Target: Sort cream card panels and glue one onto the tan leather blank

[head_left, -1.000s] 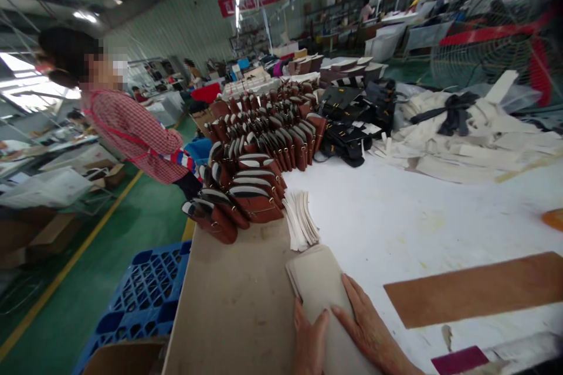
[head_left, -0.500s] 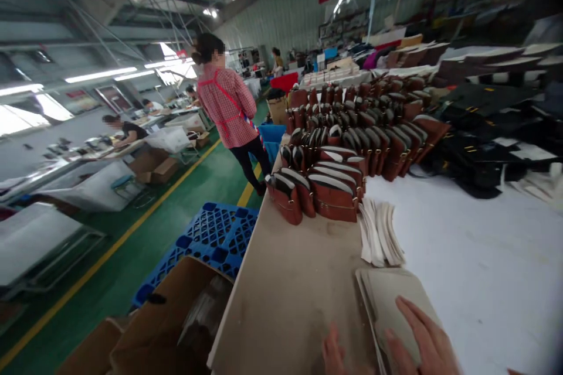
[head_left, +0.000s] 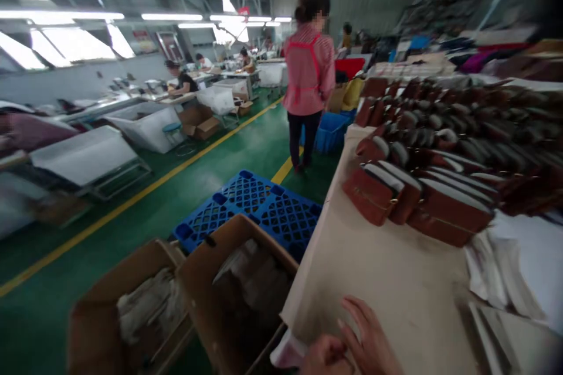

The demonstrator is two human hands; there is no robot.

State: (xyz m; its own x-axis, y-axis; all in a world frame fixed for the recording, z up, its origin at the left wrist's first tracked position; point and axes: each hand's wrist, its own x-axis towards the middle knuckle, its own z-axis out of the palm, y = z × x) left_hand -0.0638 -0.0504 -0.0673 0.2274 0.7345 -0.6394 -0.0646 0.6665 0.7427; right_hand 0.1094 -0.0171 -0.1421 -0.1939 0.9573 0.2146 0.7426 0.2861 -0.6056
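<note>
My right hand (head_left: 368, 337) is low in the view over the brown-covered table (head_left: 396, 281), its fingers stretched out and slightly apart. Close beside it, my left hand (head_left: 326, 356) is curled near the table's front corner; what its fingers hold, if anything, is hidden. A whitish-pink piece (head_left: 288, 351) lies left of that hand, at the corner; whether they touch I cannot tell. To the right rests a stack of grey-beige flat sheets (head_left: 514, 334), apart from both hands. Behind the sheets are pale bundled strips (head_left: 499, 272).
Reddish-brown bags (head_left: 453, 211) stand in rows across the table. Left of its edge are two open cardboard boxes (head_left: 187, 269) with pale contents, and a blue pallet (head_left: 250, 193). A person in a checked top (head_left: 308, 70) stands in the green aisle; others sit at benches.
The view has swung left and down, bringing both boxes into sight. My right hand has left the stack of sheets and come leftward beside my left hand, which is now near the table's corner.
</note>
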